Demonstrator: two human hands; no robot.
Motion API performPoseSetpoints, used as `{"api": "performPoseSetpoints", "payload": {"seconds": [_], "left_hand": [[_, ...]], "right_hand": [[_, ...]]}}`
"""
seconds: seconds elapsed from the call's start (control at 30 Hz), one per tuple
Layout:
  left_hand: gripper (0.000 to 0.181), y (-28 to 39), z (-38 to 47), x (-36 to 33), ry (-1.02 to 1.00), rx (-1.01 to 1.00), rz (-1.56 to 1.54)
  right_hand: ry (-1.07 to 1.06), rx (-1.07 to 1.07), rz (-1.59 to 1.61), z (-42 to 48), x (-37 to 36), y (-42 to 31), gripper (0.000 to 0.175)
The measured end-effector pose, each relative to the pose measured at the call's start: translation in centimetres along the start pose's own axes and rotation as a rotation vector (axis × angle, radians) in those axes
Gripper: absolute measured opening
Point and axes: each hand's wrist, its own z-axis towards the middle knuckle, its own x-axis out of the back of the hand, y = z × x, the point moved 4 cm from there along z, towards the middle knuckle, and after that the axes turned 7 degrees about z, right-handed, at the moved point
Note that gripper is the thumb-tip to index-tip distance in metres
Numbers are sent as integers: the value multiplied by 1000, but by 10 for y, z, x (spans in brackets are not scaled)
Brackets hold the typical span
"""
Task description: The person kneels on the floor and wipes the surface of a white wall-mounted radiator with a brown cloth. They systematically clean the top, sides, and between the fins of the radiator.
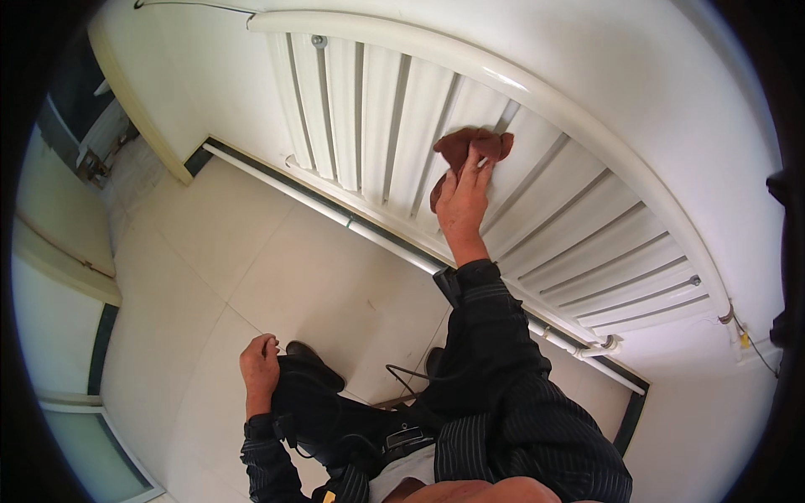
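Observation:
A white panel radiator (427, 113) with vertical ribs is fixed to the wall before me. Against the middle of its ribs my right hand (464, 201) presses a reddish-brown cloth (462, 148), the fingers spread over it and part of the cloth bunched beside them. My left hand (259, 368) hangs low at my left thigh, away from the radiator. Its fingers are curled, and whether anything small is between them cannot be made out.
A white pipe (283, 182) runs low along the wall over a dark skirting board. Pale floor tiles (251, 251) lie below, with my shoes on them. A doorway with a cream frame (135, 107) stands at the left. A thin black cable (409, 371) loops near my legs.

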Motion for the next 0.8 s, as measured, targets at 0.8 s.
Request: {"api": "performPoseSetpoints", "payload": {"seconds": [0.8], "left_hand": [[5,32,-21,10,103,-200,345]], "right_hand": [[-326,-349,48,-188,-66,122,67]]}}
